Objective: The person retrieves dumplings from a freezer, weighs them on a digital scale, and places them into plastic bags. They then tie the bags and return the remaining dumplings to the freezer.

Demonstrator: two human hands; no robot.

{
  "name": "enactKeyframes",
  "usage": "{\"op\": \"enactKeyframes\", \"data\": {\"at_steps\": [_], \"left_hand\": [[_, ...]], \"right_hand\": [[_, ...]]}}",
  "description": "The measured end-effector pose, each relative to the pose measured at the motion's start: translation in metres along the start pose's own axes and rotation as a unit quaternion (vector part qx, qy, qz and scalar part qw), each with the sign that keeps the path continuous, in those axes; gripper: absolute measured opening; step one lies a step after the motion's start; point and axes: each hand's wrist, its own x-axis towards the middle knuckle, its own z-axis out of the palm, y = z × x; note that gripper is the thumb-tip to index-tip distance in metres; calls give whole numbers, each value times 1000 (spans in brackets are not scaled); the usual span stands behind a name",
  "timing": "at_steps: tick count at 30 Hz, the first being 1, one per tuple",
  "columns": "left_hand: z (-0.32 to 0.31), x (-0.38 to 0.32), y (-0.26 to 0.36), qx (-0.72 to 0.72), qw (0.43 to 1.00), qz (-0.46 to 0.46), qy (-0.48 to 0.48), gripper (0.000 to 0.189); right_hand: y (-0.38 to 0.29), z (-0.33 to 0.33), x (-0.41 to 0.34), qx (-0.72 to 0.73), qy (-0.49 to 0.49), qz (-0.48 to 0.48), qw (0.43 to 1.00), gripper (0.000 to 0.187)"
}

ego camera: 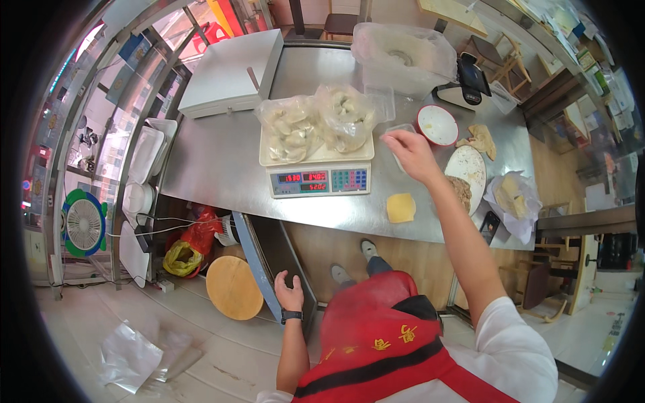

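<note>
Two clear plastic bags of pale dumplings, a left one [291, 132] and a right one [346, 118], sit side by side on the cream tray of a digital scale [320, 182] with lit red digits. My right hand [407, 151] is just right of the scale, over a small clear plastic container [398, 132]; its fingers are bent together, and whether they touch the container is unclear. Low at the left, my left hand [289, 292] hangs beyond the counter's edge with fingers apart and nothing in it.
On the steel counter [216, 151] stand a red-rimmed bowl [437, 125], an oval plate [468, 171] with brown filling, a stack of yellow wrappers [401, 207], a phone [489, 226] and a large plastic-lined tub [403, 55]. Below are a round wooden stool [235, 288] and a fan [84, 223].
</note>
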Motion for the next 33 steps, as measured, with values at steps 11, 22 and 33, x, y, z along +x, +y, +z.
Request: {"op": "enactKeyframes", "data": {"at_steps": [11, 22, 33], "left_hand": [[31, 40, 154, -40, 995, 63, -71, 31], [46, 15, 154, -48, 995, 20, -87, 27], [45, 1, 133, -71, 995, -10, -69, 28]], "right_hand": [[39, 47, 145, -92, 153, -178, 968, 22], [58, 53, 140, -242, 92, -245, 934, 33], [61, 61, 138, -268, 13, -185, 945, 43]]}}
